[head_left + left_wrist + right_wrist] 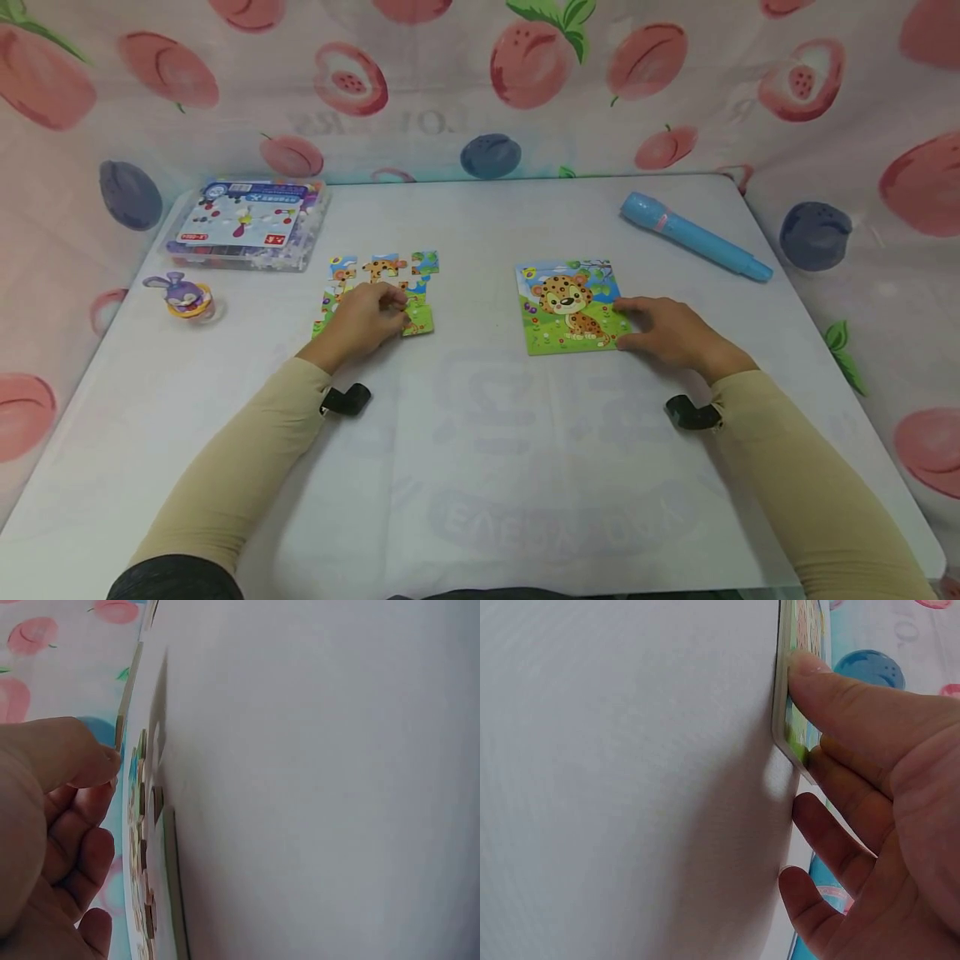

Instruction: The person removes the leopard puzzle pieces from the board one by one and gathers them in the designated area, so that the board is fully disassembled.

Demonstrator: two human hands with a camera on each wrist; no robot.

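Observation:
Over the loose jigsaw pieces [386,267] on the left of the table, my left hand [363,317] pinches one thin puzzle piece [127,694] between thumb and fingers. In the left wrist view this piece appears edge-on, raised above the others, its picture hidden. Loose pieces lie in spaced rows, partly covered by the hand in the head view. Right of centre lies a square leopard puzzle board [566,308], a spotted cub on green grass. My right hand [671,332] grips its right edge near the close corner, with thumb and forefinger on it and the other fingers apart from it.
A clear plastic box [243,225] with a printed label stands at the back left. Before it sits a small purple rabbit figure [183,296]. A blue pen-shaped tube [693,236] lies at the back right. Fruit-patterned cloth hangs behind the white table [480,467].

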